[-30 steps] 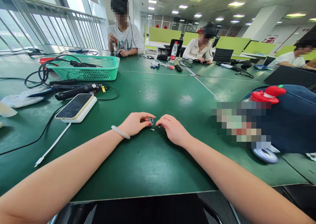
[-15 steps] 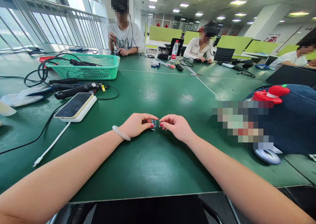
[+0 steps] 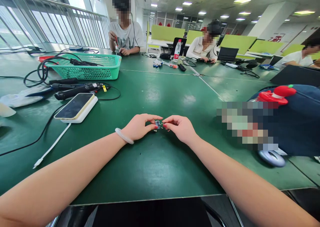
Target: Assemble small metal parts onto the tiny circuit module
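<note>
So, from where I'm standing, the left hand (image 3: 138, 127) has its thumb and index finger pinching a small circuit board (image 3: 157, 123) by its left side, right in the gap between the 2 hands. Facing it, the right hand (image 3: 182, 128) has thumb and index finger pressed together on a tiny pale bit (image 3: 162, 125), way too small for me to name. Just under the left fingertips, a white scrap (image 3: 155, 130) lies on the green table (image 3: 140, 173). Back from those fingers there's a pale bracelet (image 3: 124, 136). Further left of them, 1 phone (image 3: 76, 106) sits on a white slab (image 3: 87, 112), with a green basket (image 3: 110, 68) beyond. Well past the fingertips stands a red-capped bottle (image 3: 177, 50). Off to their right, 1 dark blue bag (image 3: 297, 127).
</note>
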Motion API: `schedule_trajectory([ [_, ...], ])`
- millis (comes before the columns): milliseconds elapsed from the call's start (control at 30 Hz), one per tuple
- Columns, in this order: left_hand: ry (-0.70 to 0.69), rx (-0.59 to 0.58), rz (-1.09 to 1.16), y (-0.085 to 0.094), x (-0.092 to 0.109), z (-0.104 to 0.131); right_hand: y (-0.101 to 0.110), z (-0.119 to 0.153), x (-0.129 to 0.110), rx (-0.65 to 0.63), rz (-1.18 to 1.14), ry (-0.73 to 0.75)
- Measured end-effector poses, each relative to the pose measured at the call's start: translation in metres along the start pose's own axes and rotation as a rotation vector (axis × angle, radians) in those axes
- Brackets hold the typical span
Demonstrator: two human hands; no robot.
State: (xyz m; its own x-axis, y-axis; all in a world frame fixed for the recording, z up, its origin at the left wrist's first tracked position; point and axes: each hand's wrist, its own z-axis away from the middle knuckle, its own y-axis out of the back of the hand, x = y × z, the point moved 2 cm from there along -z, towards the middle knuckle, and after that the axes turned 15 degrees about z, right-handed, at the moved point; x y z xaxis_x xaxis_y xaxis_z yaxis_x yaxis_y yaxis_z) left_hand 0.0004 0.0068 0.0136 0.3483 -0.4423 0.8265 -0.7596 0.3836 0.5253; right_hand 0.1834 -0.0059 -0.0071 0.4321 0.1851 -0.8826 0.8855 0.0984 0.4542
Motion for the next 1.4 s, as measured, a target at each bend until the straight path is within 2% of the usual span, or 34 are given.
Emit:
schedule_trajectory([
  [233, -0.018, 0.051, -0.028, 0.001, -0.001, 0.0, -0.002, 0.002, -0.003, -0.027, 0.071, 0.061],
  [500, -0.119, -0.009, -0.148, -0.003, 0.008, 0.002, -0.005, 0.004, -0.004, 0.034, 0.181, 0.212],
  [733, -0.184, -0.009, -0.174, -0.005, 0.009, 0.004, -0.005, 0.008, -0.01, 0.056, 0.284, 0.242],
  [933, -0.105, 0.057, 0.043, -0.003, 0.012, 0.006, -0.002, 0.007, -0.01, 0.07, 0.383, 0.231],
  [1100, 0.01, 0.146, 0.099, 0.004, -0.001, 0.001, 0.015, 0.001, -0.006, 0.071, 0.627, 0.168],
  [1233, 0.111, 0.165, 0.108, 0.009, -0.013, -0.003, 0.028, 0.003, -0.002, -0.071, 0.812, 0.177],
  [1400, 0.158, 0.125, 0.118, 0.009, -0.017, -0.004, 0.028, 0.005, 0.002, -0.122, 0.858, 0.219],
])
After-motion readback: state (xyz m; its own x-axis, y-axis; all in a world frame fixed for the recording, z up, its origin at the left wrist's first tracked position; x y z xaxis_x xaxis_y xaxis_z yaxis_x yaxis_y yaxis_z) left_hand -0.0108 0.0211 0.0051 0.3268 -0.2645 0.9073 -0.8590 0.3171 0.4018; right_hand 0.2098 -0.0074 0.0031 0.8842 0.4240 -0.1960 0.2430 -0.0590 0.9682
